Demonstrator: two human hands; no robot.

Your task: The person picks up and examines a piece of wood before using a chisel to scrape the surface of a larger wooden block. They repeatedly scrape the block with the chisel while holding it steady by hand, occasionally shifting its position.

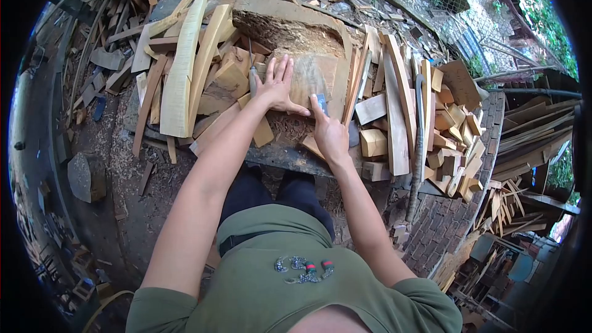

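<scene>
The right hand [332,135] grasps a small flat tool [321,103], and it covers most of this tool, so its full form I cannot tell; the index finger lies along it, while the other fingers are mostly hidden below. The left hand [279,89] is released and spread flat, with the thumb out toward the tool, and it hides the left part of the pale board [316,74]. This board lies on the surface [290,161], in the middle, before the person, and the tool is at its near right part. Behind it stands a thick block [265,5] with a rough hollow, in which crumbly wood shows. Just left of the left hand there is a thin rod [253,73] with a grey end, partly lost among wood pieces. Long sticks [185,74] crowd the left side. On the right, upright planks [398,102] and a dark curved bar [418,148] stand between the right hand and a heap of offcuts [453,123], whose lower pieces are covered by the upper ones. A stump [86,177] is on the ground at left. The dark round border cuts off the far corners.
</scene>
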